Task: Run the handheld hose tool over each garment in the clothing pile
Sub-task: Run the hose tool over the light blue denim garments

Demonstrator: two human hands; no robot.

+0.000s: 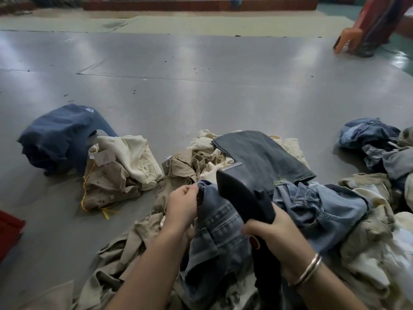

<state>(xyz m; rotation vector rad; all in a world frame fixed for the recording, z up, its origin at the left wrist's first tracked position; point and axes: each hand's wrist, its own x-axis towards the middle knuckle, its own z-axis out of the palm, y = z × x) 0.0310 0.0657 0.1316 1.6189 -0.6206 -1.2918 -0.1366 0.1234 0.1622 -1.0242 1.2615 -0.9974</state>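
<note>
A pile of clothes (362,238) in beige, cream and denim covers the floor in front of me. My left hand (182,205) pinches the top edge of a blue denim garment (215,231) and holds it up. My right hand (269,233), with metal bangles at the wrist, grips the handle of the black handheld hose tool (242,191). The tool's flat head points up and away, just right of the held denim. A dark grey pair of jeans (261,157) lies flat on the pile behind the tool.
To the left lie a folded dark blue garment (58,137) and a beige and cream heap (120,168) with a paper tag. More denim (371,135) is bunched at the right. A red crate corner (9,229) sits at the left edge. Orange stools (348,39) stand far right.
</note>
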